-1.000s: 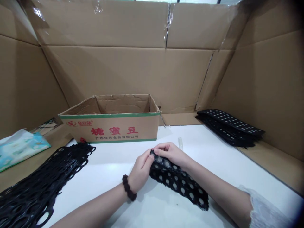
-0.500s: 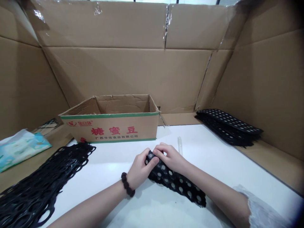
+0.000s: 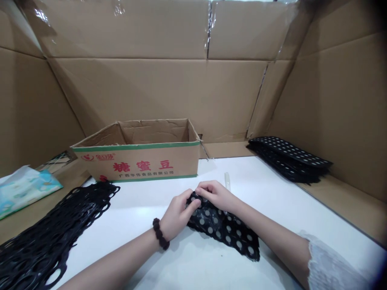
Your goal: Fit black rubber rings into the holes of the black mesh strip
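Two bare hands work at one end of a flexible black sheet with rows of pale round spots (image 3: 211, 223). This piece is in front and to the right of the open brown cardboard box with green edging and red lettering (image 3: 157, 157). The left hand (image 3: 175, 217) holds its upper left end under the thumb; the right hand (image 3: 217, 195) pinches the same end, fingertips close together. The rest of the sheet slants down beneath the right forearm.

Several similar sheets lie in a black spotted stack (image 3: 287, 157) well to the right of the box; their count cannot be told. By the look of it, those are set aside, while the held one is partway through handling and not with them. A black mesh of large, irregular rings (image 3: 60, 225) lies in front and to the left of the box, away from both hands. The box's floor is hidden, so its contents cannot be judged.
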Available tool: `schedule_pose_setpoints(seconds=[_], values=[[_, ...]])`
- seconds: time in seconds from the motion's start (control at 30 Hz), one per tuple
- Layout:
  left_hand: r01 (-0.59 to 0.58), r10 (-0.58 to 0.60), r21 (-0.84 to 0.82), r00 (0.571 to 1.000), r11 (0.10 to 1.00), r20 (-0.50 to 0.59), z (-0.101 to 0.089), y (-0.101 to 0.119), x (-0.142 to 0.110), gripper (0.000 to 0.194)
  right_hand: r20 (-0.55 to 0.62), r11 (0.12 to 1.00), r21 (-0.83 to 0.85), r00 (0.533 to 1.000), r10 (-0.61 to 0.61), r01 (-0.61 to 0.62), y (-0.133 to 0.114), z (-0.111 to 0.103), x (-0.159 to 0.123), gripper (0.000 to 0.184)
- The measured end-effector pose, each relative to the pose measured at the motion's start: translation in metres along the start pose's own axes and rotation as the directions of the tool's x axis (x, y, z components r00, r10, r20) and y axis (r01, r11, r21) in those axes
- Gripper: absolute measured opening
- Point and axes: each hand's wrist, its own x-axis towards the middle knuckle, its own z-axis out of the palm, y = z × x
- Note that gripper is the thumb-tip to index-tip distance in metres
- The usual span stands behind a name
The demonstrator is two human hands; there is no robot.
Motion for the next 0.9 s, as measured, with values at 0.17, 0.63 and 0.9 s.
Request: schedule_pose_setpoints(seconds=[0.17,0.63,0.9], values=[[0.057,-0.059,-0.031,0.995,0.998,-0.079,0.003,0.001,0.001,0.026,-0.171,0.991,-0.135,0.985,-0.013,-0.011,0.01,-0.006,0.006,0.031],[0.072,-0.092,-0.116,0.98,0.991,-0.177,-0.003,-0.001,0.001,0.019,-0.71,0.926,-0.208,0.7,0.078,-0.315,0.022,-0.058,0.004,0.033],[0.066,-0.165,-0.342,0.949,0.937,-0.269,-0.008,0.001,0.009,0.039,-0.417,0.922,-0.382,0.902,-0.109,-0.065,-0.015,-0.014,0.0,0.022]])
